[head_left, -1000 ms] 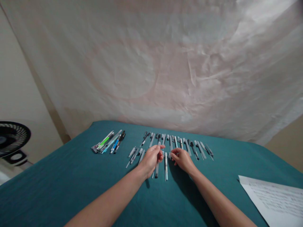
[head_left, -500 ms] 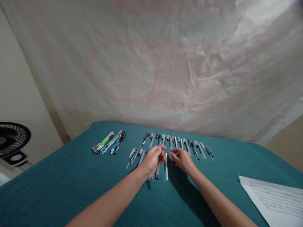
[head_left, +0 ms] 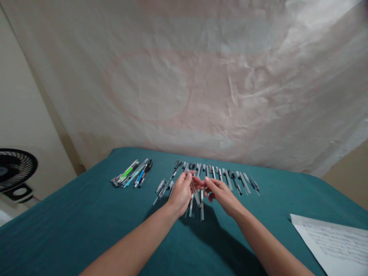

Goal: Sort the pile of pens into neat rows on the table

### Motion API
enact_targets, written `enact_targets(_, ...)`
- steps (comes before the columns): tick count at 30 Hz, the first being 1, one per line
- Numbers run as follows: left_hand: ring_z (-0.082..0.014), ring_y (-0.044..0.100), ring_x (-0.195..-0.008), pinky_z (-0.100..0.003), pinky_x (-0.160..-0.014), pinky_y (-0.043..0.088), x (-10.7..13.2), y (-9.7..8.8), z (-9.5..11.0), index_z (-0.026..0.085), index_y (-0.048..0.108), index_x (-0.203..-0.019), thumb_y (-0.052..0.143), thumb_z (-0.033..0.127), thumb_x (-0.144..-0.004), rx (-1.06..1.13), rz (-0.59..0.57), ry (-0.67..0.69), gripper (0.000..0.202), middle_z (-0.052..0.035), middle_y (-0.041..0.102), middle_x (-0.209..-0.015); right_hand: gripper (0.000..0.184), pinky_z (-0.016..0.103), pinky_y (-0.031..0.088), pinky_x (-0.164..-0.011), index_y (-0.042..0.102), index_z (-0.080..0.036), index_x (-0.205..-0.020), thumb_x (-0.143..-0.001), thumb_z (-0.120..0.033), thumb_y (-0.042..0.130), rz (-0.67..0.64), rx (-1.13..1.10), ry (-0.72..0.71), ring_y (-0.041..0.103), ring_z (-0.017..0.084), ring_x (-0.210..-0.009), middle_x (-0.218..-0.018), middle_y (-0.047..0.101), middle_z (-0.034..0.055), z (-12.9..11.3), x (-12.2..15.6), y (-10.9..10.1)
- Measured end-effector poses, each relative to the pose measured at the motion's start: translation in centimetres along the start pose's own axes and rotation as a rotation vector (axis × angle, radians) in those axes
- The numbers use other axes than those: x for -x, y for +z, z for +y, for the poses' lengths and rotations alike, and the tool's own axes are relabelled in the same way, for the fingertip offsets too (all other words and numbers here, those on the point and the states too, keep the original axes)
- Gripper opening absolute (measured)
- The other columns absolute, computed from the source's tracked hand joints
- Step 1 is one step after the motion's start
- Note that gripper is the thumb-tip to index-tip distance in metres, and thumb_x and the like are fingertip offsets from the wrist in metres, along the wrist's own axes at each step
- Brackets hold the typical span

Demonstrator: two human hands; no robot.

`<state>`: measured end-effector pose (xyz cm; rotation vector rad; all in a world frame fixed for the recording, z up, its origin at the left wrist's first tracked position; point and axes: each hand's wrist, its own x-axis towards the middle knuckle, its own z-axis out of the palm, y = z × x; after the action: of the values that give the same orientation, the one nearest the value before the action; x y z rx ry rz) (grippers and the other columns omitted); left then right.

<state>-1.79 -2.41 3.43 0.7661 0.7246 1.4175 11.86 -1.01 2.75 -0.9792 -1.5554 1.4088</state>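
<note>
Just above the table, my left hand [head_left: 181, 194] is closed on a slim clear pen [head_left: 196, 197], which slants down toward me. The thumb and index finger of my right hand [head_left: 222, 194] are pinched together beside the left fingertips; whatever they hold is too small to make out. Below the hands, a pale pen [head_left: 202, 211] lies on the cloth with another pen [head_left: 191, 210] to its left. Behind them runs a row of pens and separate caps, including a dark pen [head_left: 237, 184] on the right. Several slim pen parts [head_left: 161, 190] lie left of my left hand.
A teal cloth [head_left: 115, 222] covers the table. At the back left lies a bundle of pens, with a blue one [head_left: 140, 177] among them. A handwritten paper sheet [head_left: 333, 241] rests at the right. A black fan [head_left: 17, 170] stands beyond the left edge.
My hands have come together. The left has risen slightly and the pen in it has tilted. My right hand has shifted left, its fingers now at the left fingertips.
</note>
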Motion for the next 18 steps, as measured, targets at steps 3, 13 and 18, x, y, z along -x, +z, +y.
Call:
enact_targets(3,-0.0125,0.06,-0.076,-0.028,-0.076,0.043,-0.9,-0.7,0.8,0.017,0.046,-0.091,0.043,0.024,-0.084,0.089,0.138,0.136,0.011,-0.0027,0.061,-0.075,0.046,0.019,0.037,-0.041,0.061,-0.013,-0.08,-0.079,-0.054,0.04,-0.163,0.044,0.066,0.05,0.01,-0.052,-0.068,0.058,0.0035,0.2,0.2,0.3)
enact_targets(13,-0.0155,0.059,-0.091,-0.035,-0.088,0.04,-1.0,-1.3,0.1,0.018,0.045,-0.095,0.045,0.019,-0.082,0.096,0.092,0.14,0.013,-0.0057,0.062,-0.088,0.04,0.019,0.035,-0.04,0.055,-0.014,-0.073,-0.079,-0.051,0.042,-0.108,0.084,0.039,0.047,0.009,-0.048,-0.059,0.052,-0.0009,1.3,-0.3,0.4)
enact_targets(18,-0.0166,0.059,-0.091,-0.037,-0.087,0.041,-0.7,-1.0,-0.5,0.016,0.047,-0.093,0.049,0.017,-0.08,0.048,0.037,0.059,0.014,-0.0079,0.062,-0.092,0.039,0.019,0.035,-0.042,0.054,-0.014,-0.073,-0.079,-0.051,0.042,-0.083,0.086,0.009,0.045,0.008,-0.047,-0.059,0.05,-0.0015,1.6,-0.4,-0.2)
